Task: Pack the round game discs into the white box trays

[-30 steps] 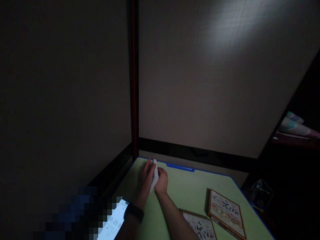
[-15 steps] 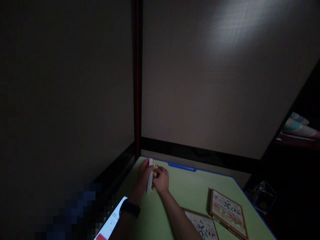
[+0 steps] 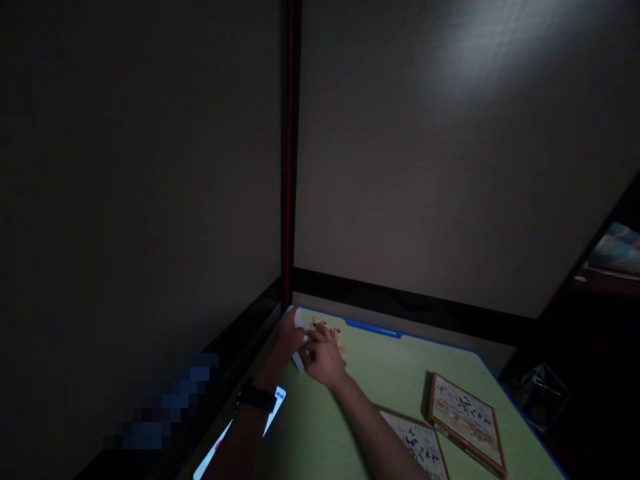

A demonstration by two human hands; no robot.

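Your left hand (image 3: 289, 335) is clamped on the white block (image 3: 299, 363), which lies between your hands at the surface's (image 3: 395, 373) far left corner. Your right hand (image 3: 325, 359) touches or nearly touches it; its grip is unclear. The block looks long, narrow and plain. Pale, dark-spotted small pieces (image 3: 343, 351) lie around your right fingers.

The left hand (image 3: 290, 335) holds a white box (image 3: 299, 321).

No text is legible: the dark, brush-style characters on the right box (image 3: 467, 420) at four o'clock and left box (image 3: 416, 441) at five are blurred.
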